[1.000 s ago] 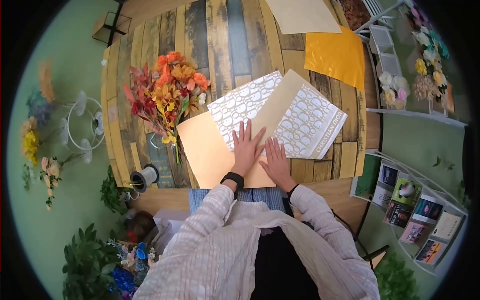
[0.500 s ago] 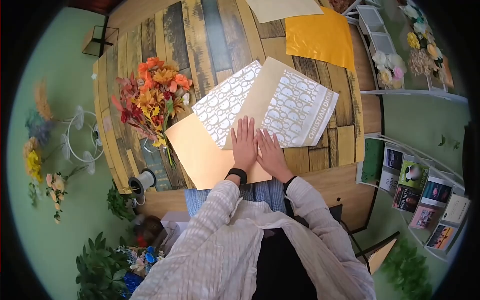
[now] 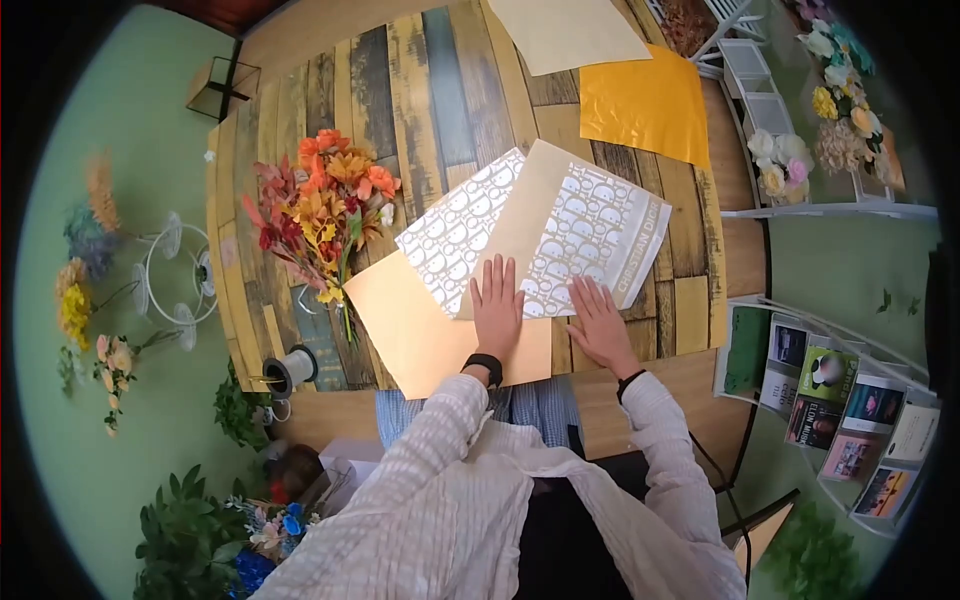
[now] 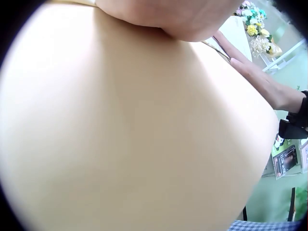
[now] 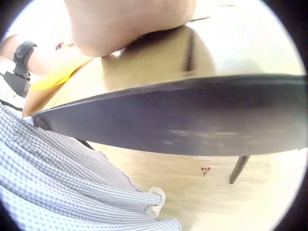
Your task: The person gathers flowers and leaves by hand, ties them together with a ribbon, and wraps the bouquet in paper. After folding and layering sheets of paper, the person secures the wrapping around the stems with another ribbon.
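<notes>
In the head view the left hand (image 3: pixel 498 312) lies flat, fingers straight, over the lower edge of a patterned white and tan sheet (image 3: pixel 600 230) and a plain peach sheet (image 3: pixel 420 325). The right hand (image 3: pixel 603 325) rests with spread fingers on the patterned sheet's lower edge, its palm over the wooden table (image 3: pixel 430 90). A second patterned part (image 3: pixel 465 215) fans out at the left. The left wrist view has the left palm (image 4: pixel 163 14) above the peach sheet (image 4: pixel 144 120); in the right wrist view the right palm (image 5: pixel 130 24) is over the tabletop.
Left of the sheets lies a bunch of red and orange flowers (image 3: pixel 330 205), with a ribbon spool (image 3: pixel 290 370) at the table's near left corner. Amber (image 3: pixel 645 105) and beige (image 3: pixel 570 35) sheets lie at the far right. A book rack (image 3: pixel 830 400) stands to the right.
From side by side near the middle, the hands have parted: the right hand has moved rightward along the patterned sheet's lower edge. The left hand stays on the sheets. The head view has shifted.
</notes>
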`<state>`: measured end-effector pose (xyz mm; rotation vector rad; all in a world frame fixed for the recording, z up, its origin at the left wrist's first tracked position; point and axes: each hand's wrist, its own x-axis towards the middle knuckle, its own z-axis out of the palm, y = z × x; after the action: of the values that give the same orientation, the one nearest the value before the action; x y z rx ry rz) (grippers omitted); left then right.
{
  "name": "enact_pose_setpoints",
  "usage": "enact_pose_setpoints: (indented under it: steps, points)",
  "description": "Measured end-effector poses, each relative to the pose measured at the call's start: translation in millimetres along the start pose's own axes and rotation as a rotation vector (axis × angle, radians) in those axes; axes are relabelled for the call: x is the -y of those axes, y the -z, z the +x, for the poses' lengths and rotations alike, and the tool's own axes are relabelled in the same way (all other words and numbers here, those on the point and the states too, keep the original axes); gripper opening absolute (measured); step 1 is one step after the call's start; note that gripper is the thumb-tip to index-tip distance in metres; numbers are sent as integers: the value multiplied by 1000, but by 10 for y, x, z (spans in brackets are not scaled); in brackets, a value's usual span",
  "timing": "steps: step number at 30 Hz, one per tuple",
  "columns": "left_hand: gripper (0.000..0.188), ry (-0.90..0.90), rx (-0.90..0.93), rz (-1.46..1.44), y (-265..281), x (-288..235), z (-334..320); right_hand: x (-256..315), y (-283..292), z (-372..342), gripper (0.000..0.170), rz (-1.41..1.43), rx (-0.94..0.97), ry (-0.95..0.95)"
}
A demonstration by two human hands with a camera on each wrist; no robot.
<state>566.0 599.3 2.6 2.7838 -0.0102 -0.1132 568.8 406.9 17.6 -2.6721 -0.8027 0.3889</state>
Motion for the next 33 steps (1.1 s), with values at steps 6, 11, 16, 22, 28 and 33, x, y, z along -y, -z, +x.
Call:
enact_pose_setpoints:
  steps: [6, 11, 16, 22, 28, 33]
  points:
    - [51, 29, -3, 66, -13, 12, -2, -320, 68, -214, 65, -16, -47, -77]
    - [50, 22, -26, 17, -25, 21, -29, -347, 46, -252, 64, -22, -99, -164]
    - [50, 3, -57, -84, 54, 179, -83, -324, 51, -248, 64, -27, -121, -144]
    - [50, 49, -46, -3, 165, 455, -190, -330, 31, -241, 64, -53, -135, -147]
    - [52, 201, -130, -1, 273, 736, -384, -293, 14, -271, 64, -80, -146, -133]
    - [56, 324, -251, -326, 483, 814, -574, 26, 260, -184, 69, -187, -112, -108]
